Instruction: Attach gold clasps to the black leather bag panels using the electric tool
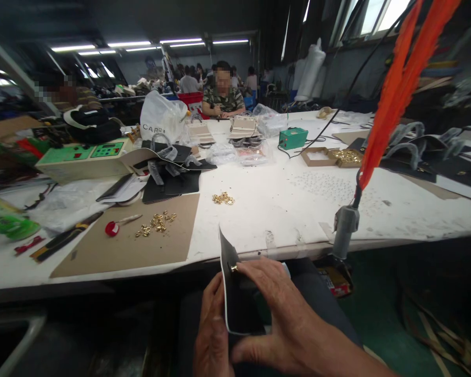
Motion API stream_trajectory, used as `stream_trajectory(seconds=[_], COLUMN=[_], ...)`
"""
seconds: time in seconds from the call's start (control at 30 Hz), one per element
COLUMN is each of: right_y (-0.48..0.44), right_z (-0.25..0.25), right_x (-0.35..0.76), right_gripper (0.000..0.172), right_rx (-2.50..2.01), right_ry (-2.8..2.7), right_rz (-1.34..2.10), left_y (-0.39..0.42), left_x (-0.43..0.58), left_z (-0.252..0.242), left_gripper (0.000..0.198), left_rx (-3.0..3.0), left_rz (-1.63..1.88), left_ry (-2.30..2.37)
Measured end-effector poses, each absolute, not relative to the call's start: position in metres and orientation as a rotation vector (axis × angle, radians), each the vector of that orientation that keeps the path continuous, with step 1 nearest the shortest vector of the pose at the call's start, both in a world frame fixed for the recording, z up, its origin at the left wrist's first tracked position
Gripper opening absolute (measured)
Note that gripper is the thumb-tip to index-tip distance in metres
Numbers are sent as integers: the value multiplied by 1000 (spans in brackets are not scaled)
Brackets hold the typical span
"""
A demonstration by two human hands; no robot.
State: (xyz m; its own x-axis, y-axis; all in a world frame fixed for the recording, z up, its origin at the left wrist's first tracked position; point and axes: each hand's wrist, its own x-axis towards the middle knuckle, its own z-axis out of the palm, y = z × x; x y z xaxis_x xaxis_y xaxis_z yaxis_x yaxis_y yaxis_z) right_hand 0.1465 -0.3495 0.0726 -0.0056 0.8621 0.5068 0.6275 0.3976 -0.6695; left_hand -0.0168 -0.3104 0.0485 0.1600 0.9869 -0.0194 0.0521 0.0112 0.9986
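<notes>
A black leather-like panel (239, 301) with a pale edge stands upright and slightly curved in front of me, just below the table edge. My left hand (212, 330) is closed on its left side, fingers behind it. Across the dark face reaches my right hand (288, 309); its fingertips touch a small gold metal fitting (234, 268) on the panel, and the thumb rests lower, near the bottom edge. Part of the panel is hidden behind the right hand. Nearest on the table lies a pile of gold metal fittings (223, 198).
Cardboard (141, 254) at left bears loose gold fittings and a small red-ended tool (112, 228). Stacked black panels (172, 183) lie behind it. A grey tool (346, 230) hangs on an orange strap at right. A green box (293, 138) and a seated person (223, 97) are beyond.
</notes>
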Motion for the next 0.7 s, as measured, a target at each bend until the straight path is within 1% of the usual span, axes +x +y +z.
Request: stream_trajectory(seconds=[0.1, 0.2, 0.33, 0.4, 0.53, 0.57, 0.6, 0.63, 0.7], right_y=[-348, -348, -352, -355, -362, -364, -365, -366, -366], right_z=[60, 53, 61, 68, 78, 78, 79, 79, 79], right_x=[138, 135, 140, 145, 156, 159, 161, 163, 168], right_gripper=[83, 80, 78, 76, 69, 67, 67, 66, 64], right_rx=[-1313, -1274, -1197, -1155, -1069, -1053, -1041, -1030, -1003], right_ry=[-1647, -1637, -1704, -1709, -1712, -1722, -1735, -1748, -1763], right_rz=[224, 233, 293, 297, 332, 359, 386, 412, 453], left_y=[-309, -301, -285, -276, -259, -255, -251, -249, -245], left_x=[-15, -18, -21, -21, -27, -31, -34, -37, -41], left_z=[53, 58, 59, 57, 52, 52, 53, 55, 61], left_gripper=[55, 52, 59, 64, 90, 94, 95, 89, 62], left_rx=[1221, 1089, 900, 911, 1149, 1236, 1335, 1441, 1610], left_rz=[1084, 1045, 1004, 1006, 1011, 993, 958, 910, 841], left_ry=[1170, 1223, 1154, 1113, 1065, 1049, 1027, 993, 864])
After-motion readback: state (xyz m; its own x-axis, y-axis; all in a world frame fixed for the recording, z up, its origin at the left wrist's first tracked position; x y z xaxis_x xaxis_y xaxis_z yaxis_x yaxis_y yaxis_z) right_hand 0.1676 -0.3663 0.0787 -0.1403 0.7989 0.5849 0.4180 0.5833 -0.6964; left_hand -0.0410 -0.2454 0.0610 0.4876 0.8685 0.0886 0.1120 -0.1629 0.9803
